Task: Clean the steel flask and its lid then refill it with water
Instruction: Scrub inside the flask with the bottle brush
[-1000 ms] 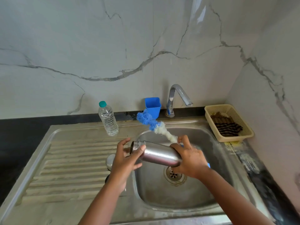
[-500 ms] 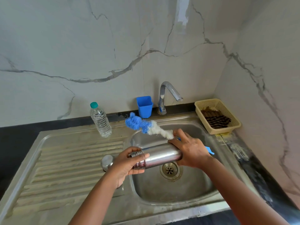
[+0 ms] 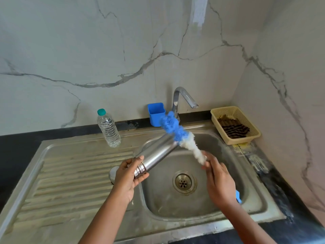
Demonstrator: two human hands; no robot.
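Over the stainless steel sink basin [image 3: 207, 205] the cylindrical brushed-steel flask [image 3: 156, 154] lies tilted, its long axis running from seven o'clock, where the threaded neck sits, up to one o'clock, where its base ends. That base touches or sits just in front of the blue-and-white fluffy bottle brush [image 3: 181, 138]; I cannot tell which. The brush runs from eleven o'clock down to five o'clock. The left hand [image 3: 129, 175] is nearer the mouth, fingers and thumb curled round the neck. The right hand [image 3: 218, 178], at three o'clock from the neck, has its fingers wrapped on the brush's stem just below the white bristles. Judging by this, the brush must swing round to the mouth.
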